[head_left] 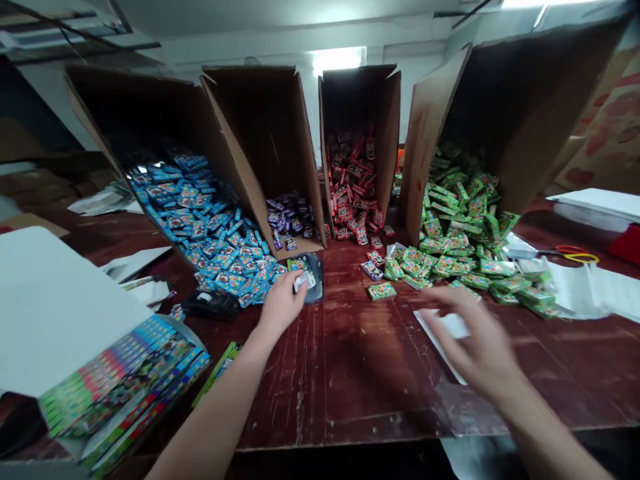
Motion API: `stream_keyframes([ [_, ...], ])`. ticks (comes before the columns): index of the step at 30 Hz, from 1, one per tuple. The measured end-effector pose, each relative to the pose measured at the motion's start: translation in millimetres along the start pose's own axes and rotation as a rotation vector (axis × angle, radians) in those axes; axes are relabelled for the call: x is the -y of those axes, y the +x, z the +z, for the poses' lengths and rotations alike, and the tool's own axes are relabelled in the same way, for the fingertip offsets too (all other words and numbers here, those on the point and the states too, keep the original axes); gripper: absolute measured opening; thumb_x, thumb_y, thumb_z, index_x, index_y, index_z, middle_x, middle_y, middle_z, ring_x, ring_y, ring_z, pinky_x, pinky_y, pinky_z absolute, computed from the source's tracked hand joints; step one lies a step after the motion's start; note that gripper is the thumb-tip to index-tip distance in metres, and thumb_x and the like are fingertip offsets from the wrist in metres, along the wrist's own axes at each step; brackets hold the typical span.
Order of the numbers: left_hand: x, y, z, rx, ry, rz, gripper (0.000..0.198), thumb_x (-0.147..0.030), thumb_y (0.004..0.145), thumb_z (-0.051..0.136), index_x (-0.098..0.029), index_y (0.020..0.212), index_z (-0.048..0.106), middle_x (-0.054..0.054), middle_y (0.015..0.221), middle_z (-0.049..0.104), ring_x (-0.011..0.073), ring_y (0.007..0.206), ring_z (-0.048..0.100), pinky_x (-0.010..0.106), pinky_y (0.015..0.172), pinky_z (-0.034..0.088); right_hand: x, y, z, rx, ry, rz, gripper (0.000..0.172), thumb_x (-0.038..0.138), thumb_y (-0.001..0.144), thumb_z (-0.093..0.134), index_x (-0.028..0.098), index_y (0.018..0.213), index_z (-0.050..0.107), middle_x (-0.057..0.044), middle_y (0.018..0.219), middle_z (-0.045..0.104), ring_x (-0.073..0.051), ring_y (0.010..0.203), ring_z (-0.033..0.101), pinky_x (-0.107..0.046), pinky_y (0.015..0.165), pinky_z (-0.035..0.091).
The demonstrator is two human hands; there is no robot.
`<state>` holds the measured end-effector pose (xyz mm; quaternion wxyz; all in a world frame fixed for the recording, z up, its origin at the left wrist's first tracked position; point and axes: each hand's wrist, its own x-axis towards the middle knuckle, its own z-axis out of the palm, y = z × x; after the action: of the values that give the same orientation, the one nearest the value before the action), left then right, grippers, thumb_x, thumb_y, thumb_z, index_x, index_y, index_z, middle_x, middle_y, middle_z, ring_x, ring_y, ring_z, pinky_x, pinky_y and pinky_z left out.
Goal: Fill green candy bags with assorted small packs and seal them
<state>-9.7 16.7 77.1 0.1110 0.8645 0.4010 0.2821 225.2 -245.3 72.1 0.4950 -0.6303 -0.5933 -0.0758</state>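
Note:
My left hand is closed on a small white-faced packet. It is over a dark, shiny plastic piece, where a green packet also lies. My right hand is blurred by motion, with thumb and fingers apart and nothing visible between them. Under it is a flat white card or sheet. Just beyond, a heap of green packets spills from the right carton. A single green packet and a purple packet lie between my hands.
Tipped cartons hold blue packets, purple packets and red packets. An open printed box with a white lid stands at the left. A black object is beside the blue heap. Scissors lie at the right.

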Motion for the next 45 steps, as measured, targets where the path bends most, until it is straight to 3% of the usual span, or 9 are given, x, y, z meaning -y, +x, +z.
stream_keyframes([
  [6,30.9,36.8,94.1,0.187,0.172,-0.181,0.047,-0.042,0.094,0.057,-0.013,0.131,0.06,0.018,0.15,0.051,0.034,0.142,0.042,0.046,0.115,0.036,-27.8,-9.5,88.8,0.448,-0.006,-0.093,0.03,0.022,0.099,0.052,0.029,0.126,0.062,-0.009,0.115,0.07,-0.026,0.105,0.066,-0.046,0.092,0.056],
  [10,47.0,51.3,103.0,0.174,0.272,-0.336,0.054,-0.055,0.097,0.047,-0.011,0.128,0.059,0.023,0.139,0.057,0.0357,0.135,0.048,0.046,0.109,0.04,-41.6,13.4,118.0,0.475,0.04,-0.071,0.028,0.022,0.1,0.05,0.027,0.126,0.061,-0.009,0.116,0.069,-0.025,0.108,0.065,-0.047,0.095,0.054],
  [14,78.3,84.3,105.5,0.226,0.298,-0.505,0.08,-0.064,0.078,0.071,-0.006,0.13,0.053,0.029,0.133,0.058,0.0387,0.123,0.058,0.041,0.096,0.048,-49.3,50.1,147.6,0.56,0.092,-0.083,0.027,0.023,0.1,0.05,0.026,0.124,0.062,-0.009,0.118,0.068,-0.025,0.108,0.064,-0.047,0.095,0.053],
  [19,98.6,102.7,103.1,0.247,0.265,-0.504,0.052,-0.045,0.08,0.076,-0.009,0.114,0.06,0.02,0.107,0.07,0.0316,0.103,0.069,0.033,0.086,0.052,-48.9,79.5,174.5,0.621,0.149,-0.084,0.027,0.024,0.101,0.051,0.027,0.126,0.062,-0.008,0.119,0.067,-0.024,0.111,0.062,-0.046,0.098,0.052],
  [26,63.8,93.4,73.1,0.073,0.221,-0.318,0.034,-0.02,0.096,0.047,-0.011,0.128,0.053,0.022,0.136,0.055,0.0337,0.127,0.057,0.047,0.106,0.046,-69.6,101.7,166.2,0.503,0.151,-0.029,0.029,0.023,0.101,0.05,0.026,0.129,0.059,-0.01,0.122,0.064,-0.024,0.114,0.061,-0.045,0.101,0.053],
  [31,17.8,50.5,47.1,0.355,-0.26,-0.15,0.044,-0.035,0.1,0.046,-0.022,0.143,0.049,0.009,0.12,0.071,0.026,0.105,0.07,0.039,0.094,0.056,-67.4,125.3,143.5,0.37,0.174,-0.014,0.049,0.025,0.101,0.051,0.022,0.148,0.038,-0.016,0.147,0.044,-0.025,0.143,0.041,-0.046,0.118,0.04],
  [34,-5.5,21.7,40.5,0.504,-0.525,-0.167,0.049,-0.037,0.101,0.046,-0.024,0.148,0.048,0.008,0.129,0.069,0.0238,0.11,0.068,0.038,0.099,0.054,-68.4,129.3,129.2,0.389,0.147,0.054,0.044,0.029,0.099,0.057,0.022,0.14,0.045,-0.015,0.136,0.051,-0.026,0.133,0.051,-0.046,0.111,0.048],
  [40,-25.4,-1.1,46.4,0.657,-0.594,-0.229,0.043,-0.036,0.1,0.047,-0.029,0.142,0.055,0.004,0.13,0.07,0.0221,0.107,0.07,0.039,0.099,0.055,-79.1,114.2,107.3,0.515,0.178,0.155,0.019,0.03,0.094,0.067,0.022,0.11,0.06,-0.006,0.105,0.068,-0.021,0.099,0.067,-0.04,0.09,0.057],
  [45,-30.1,-5.0,50.9,0.687,-0.511,-0.17,0.042,-0.036,0.1,0.046,-0.03,0.14,0.057,0.004,0.134,0.068,0.0236,0.113,0.069,0.043,0.102,0.053,-86.2,107.7,95.7,0.537,0.145,0.157,0.034,0.035,0.09,0.073,0.022,0.117,0.057,-0.008,0.115,0.065,-0.023,0.108,0.064,-0.04,0.092,0.055],
])
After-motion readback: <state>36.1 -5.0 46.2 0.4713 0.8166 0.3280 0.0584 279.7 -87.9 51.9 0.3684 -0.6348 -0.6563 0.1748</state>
